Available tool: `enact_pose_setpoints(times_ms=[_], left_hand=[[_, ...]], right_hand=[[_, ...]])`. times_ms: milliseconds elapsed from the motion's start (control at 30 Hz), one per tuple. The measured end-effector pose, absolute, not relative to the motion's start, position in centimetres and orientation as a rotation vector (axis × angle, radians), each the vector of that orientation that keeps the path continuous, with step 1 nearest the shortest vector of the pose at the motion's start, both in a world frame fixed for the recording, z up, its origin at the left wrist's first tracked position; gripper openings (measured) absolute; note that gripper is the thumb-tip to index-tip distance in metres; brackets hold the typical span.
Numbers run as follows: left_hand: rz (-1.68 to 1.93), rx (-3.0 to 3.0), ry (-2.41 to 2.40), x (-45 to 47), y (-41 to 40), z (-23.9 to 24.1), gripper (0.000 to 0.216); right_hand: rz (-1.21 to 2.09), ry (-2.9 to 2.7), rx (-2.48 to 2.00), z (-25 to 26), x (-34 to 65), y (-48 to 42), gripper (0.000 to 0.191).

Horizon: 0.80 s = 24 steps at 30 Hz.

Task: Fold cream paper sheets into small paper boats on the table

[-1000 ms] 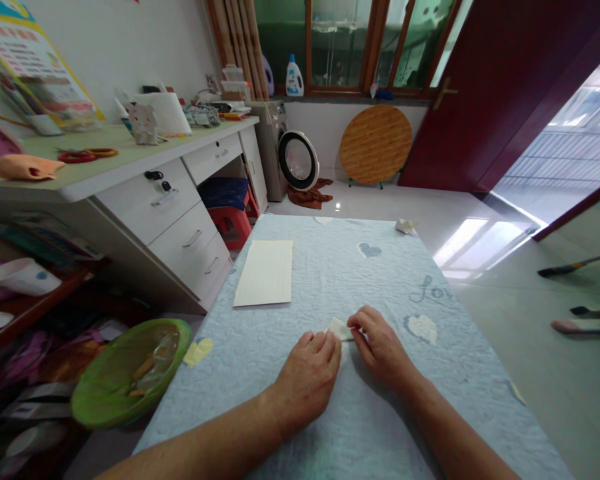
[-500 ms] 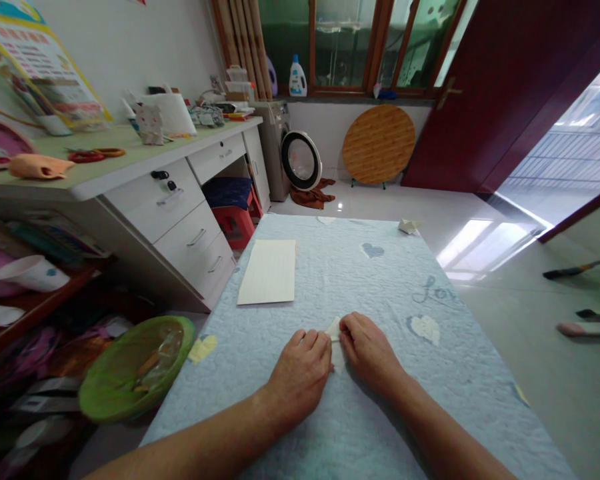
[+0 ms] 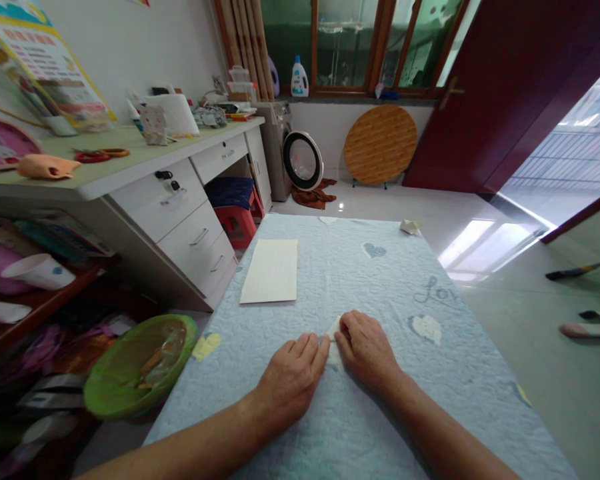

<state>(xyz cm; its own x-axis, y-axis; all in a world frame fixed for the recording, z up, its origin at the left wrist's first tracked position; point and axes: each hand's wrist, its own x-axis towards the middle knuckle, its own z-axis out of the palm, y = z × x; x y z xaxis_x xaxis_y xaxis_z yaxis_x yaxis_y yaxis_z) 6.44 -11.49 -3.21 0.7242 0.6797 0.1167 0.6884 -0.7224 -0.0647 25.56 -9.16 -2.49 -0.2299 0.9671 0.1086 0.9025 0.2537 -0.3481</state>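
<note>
A small folded piece of pale paper (image 3: pixel 334 329) lies on the blue quilted table cover between my hands. My right hand (image 3: pixel 366 347) is curled, its fingertips pinching the paper's right side and covering part of it. From the left, my left hand (image 3: pixel 294 373) rests on the cover with its fingers stretched out. Its index fingertip touches the paper's left edge; the thumb is hidden. Farther off and to the left lies a stack of cream lined paper sheets (image 3: pixel 271 272). At the table's far right corner sits a small crumpled or folded paper piece (image 3: pixel 411 227).
The quilted cover (image 3: pixel 360 287) spreads over the table. To the left stand a white desk (image 3: pixel 155 207) with drawers and a green basket (image 3: pixel 93 393) on the floor side. A washing machine (image 3: pixel 276 153) with its door ajar and a round wooden tabletop (image 3: pixel 380 143) are behind.
My left hand has shifted slightly left and its fingers have straightened away from the paper. The right hand keeps its pinch. The camera view has shifted slightly.
</note>
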Motion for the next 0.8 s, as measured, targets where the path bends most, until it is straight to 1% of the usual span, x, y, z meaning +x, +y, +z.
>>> enact_pose_setpoints(times_ms=[67,200,567,800], left_hand=[[-0.12,-2.848,-1.134,6.62,-11.34,-2.85,0.047],[-0.151,-2.862,-1.15,6.84,-11.09,-2.74,0.042],[-0.312,-2.822,-1.064,6.27,-11.39,-3.23,0.04],[-0.287,-2.875,-1.146,6.29,-11.32,-3.31,0.042]], right_hand=[[0.303,-2.235,-1.739,-2.38,25.5,-9.18,0.008],[0.287,-2.252,-1.767,-2.11,25.3,-9.26,0.009],[0.235,-2.237,-1.793,-1.92,24.98,-9.33,0.009],[0.175,-2.238,-1.792,-2.39,24.9,-9.37,0.009]])
